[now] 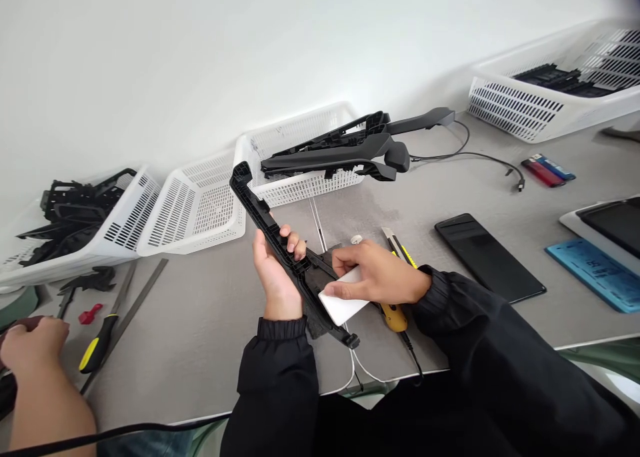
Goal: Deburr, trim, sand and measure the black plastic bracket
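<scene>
My left hand [280,280] is wrapped round a long black plastic trim piece [257,207], its ribbed inner side facing up. The piece slants from the upper left down toward the table's front edge. In my right hand [380,270] is a flat white rectangular card [345,307], pinched between thumb and fingers, its edge close to the lower half of the trim piece. Whether card and trim touch, I cannot tell. Beside my right hand lie a utility knife [397,246] and a yellow-handled corded tool [395,318], partly hidden by the hand.
White baskets [300,194] at the back hold black plastic parts [325,157]. A phone [490,257], a blue flat case [595,274] and lighters [547,170] lie at right. At left are files [143,310], a red piece [90,314] and another person's hand [35,344].
</scene>
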Demonstrator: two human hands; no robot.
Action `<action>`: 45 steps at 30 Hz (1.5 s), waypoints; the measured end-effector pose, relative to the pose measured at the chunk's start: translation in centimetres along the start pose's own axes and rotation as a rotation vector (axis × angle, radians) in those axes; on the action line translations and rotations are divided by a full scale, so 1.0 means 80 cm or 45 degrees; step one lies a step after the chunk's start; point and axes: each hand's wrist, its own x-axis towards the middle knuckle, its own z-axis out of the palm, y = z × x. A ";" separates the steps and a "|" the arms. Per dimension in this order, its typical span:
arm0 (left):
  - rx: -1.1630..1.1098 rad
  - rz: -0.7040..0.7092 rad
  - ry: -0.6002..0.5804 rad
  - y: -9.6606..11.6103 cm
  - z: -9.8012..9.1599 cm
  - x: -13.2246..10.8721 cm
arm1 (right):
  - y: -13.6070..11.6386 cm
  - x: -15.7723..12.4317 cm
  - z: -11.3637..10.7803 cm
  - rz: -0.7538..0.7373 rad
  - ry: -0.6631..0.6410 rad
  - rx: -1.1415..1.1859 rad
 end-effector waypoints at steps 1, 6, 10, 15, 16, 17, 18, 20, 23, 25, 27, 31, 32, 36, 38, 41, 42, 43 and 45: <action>-0.001 -0.004 0.002 0.000 0.000 0.000 | 0.000 0.000 0.000 -0.004 0.006 0.006; -0.007 -0.039 -0.011 -0.001 0.000 -0.001 | -0.002 0.000 0.002 -0.005 -0.098 0.027; 0.000 0.011 0.005 0.000 -0.001 0.000 | -0.002 0.000 0.000 0.000 -0.022 -0.027; 0.023 -0.001 -0.005 -0.002 -0.002 -0.002 | -0.012 -0.002 0.016 -0.034 -0.114 -0.012; 0.028 0.004 -0.004 -0.003 -0.002 -0.002 | -0.014 -0.002 0.020 -0.034 -0.124 -0.036; 0.033 0.008 -0.001 -0.004 -0.002 -0.002 | -0.015 -0.002 0.022 -0.027 -0.118 -0.063; 0.040 0.011 0.004 -0.005 -0.003 -0.002 | -0.016 -0.003 0.022 -0.012 -0.099 -0.088; 0.050 0.022 0.013 -0.006 -0.004 -0.002 | -0.016 -0.003 0.018 0.017 -0.054 -0.118; 0.065 0.043 0.000 -0.006 -0.006 0.001 | -0.012 -0.004 0.008 0.018 -0.097 -0.115; 0.070 0.047 -0.006 -0.005 -0.008 0.002 | -0.010 -0.003 0.003 0.019 -0.133 -0.106; 0.079 0.051 -0.008 -0.004 -0.008 0.003 | -0.009 -0.003 0.000 0.035 -0.083 -0.119; 0.112 0.060 -0.006 -0.003 -0.007 0.002 | -0.007 -0.003 -0.002 0.029 -0.069 -0.132; 0.120 0.057 0.000 -0.003 -0.007 0.002 | -0.007 -0.003 -0.002 0.018 -0.108 -0.122; 0.134 0.064 0.011 -0.004 -0.004 0.001 | -0.006 -0.004 -0.002 0.011 -0.045 -0.136; 0.132 0.080 0.008 -0.005 -0.005 0.000 | -0.005 -0.004 -0.002 0.018 0.004 -0.160; 0.131 0.089 0.000 -0.005 -0.007 0.001 | -0.004 -0.004 -0.003 0.038 -0.102 -0.154; 0.133 0.091 0.000 -0.005 -0.007 0.001 | -0.004 -0.004 -0.004 0.050 -0.125 -0.145; 0.134 0.093 0.003 -0.004 -0.007 0.001 | -0.003 -0.004 -0.004 0.061 -0.120 -0.140; 0.136 0.094 0.013 -0.004 -0.007 0.001 | -0.002 -0.003 -0.003 0.074 -0.046 -0.140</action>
